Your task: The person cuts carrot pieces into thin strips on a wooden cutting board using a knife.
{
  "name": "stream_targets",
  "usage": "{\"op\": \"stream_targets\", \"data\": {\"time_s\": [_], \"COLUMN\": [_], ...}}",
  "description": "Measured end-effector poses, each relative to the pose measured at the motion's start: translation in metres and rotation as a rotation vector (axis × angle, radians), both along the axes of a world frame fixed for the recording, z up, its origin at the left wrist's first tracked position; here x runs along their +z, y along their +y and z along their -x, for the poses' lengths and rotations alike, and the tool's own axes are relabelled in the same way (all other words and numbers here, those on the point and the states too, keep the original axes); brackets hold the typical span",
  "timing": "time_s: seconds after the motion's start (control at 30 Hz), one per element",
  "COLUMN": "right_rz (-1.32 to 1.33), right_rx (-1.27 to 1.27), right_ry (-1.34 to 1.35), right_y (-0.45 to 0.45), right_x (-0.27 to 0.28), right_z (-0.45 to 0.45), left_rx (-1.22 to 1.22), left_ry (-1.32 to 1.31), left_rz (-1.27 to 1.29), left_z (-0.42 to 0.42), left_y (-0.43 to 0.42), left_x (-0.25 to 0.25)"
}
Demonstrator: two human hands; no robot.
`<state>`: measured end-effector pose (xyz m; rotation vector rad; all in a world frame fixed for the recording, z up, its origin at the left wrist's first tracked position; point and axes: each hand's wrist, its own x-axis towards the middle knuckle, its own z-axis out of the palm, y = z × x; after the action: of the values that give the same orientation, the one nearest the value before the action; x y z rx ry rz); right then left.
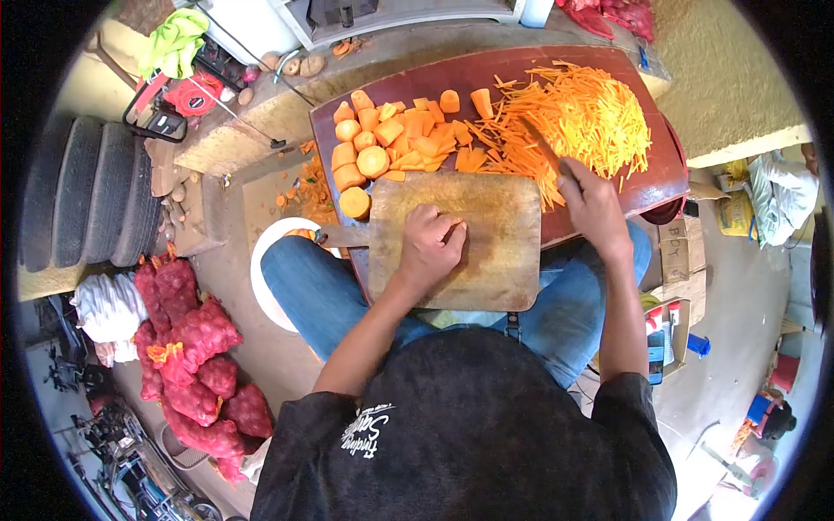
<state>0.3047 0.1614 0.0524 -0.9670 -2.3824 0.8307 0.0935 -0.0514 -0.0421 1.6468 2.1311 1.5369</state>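
Note:
My left hand (430, 245) rests curled over the wooden cutting board (499, 239) on my lap, fingertips pressed together; what they hold, if anything, I cannot make out. My right hand (595, 213) grips a knife (540, 144), its blade over the near-left edge of a large heap of carrot strips (604, 113). The heap covers the right half of a reddish-brown low table (486, 69). Peeled carrot chunks (373, 161) and flat carrot slices (426, 146) lie on its left side, beyond the board. A handle (343, 236) sticks out at the board's left edge.
A white basin (274, 304) stands by my left knee, near carrot peelings (313, 191) on the floor. Red net sacks (204, 339) and stacked tyres (87, 191) are at left. Cardboard (682, 252) lies at right. Other people (777, 195) sit farther right.

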Motion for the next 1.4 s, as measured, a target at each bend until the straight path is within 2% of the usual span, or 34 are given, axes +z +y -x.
{"op": "stream_targets", "data": {"time_s": [0.1, 0.13, 0.2, 0.33, 0.37, 0.47, 0.57, 0.67, 0.87, 1.1, 1.2, 1.3, 1.4], "right_rz": [0.039, 0.196, 0.505, 0.503, 0.6, 0.861, 1.003, 1.049, 1.039, 1.009, 0.92, 0.913, 0.882], "right_rx": [-0.096, -0.14, -0.221, -0.143, -0.132, -0.081, -0.035, 0.009, -0.067, -0.125, -0.155, -0.199, -0.204], "right_ry": [0.117, 0.158, 0.247, 0.366, 0.413, 0.565, 0.708, 0.707, 0.787, 0.841, 0.837, 0.854, 0.842], "right_y": [0.014, 0.013, 0.012, 0.01, 0.011, 0.012, 0.019, 0.025, 0.04, 0.048, 0.057, 0.053, 0.054], "right_x": [-0.005, -0.008, -0.012, -0.035, -0.034, -0.029, -0.033, -0.04, -0.04, -0.033, -0.038, -0.033, -0.034], "right_z": [0.004, 0.004, 0.006, 0.001, -0.001, -0.006, -0.007, -0.006, -0.007, -0.014, -0.018, -0.019, -0.018], "left_rx": [-0.017, -0.023, -0.031, -0.074, -0.099, -0.167, -0.398, -0.627, -0.56, -0.541, -0.411, -0.306, -0.331], "left_ry": [0.04, 0.061, -0.035, -0.243, -0.318, -0.927, -1.485, -1.737, -1.718, -1.657, -1.482, -0.91, -0.601], "left_rz": [0.087, 0.131, 0.115, 0.117, 0.121, 0.132, 0.036, 0.006, 0.014, 0.102, 0.187, 0.234, 0.183], "left_z": [0.003, 0.005, 0.006, 0.012, 0.012, 0.013, 0.015, 0.002, 0.003, 0.017, 0.027, 0.021, 0.02], "left_y": [0.006, 0.009, 0.025, 0.074, 0.088, 0.135, 0.17, 0.193, 0.222, 0.233, 0.233, 0.23, 0.227], "left_x": [0.007, 0.012, 0.016, 0.032, 0.037, 0.032, 0.032, 0.037, 0.019, 0.023, 0.017, 0.023, 0.027]}}
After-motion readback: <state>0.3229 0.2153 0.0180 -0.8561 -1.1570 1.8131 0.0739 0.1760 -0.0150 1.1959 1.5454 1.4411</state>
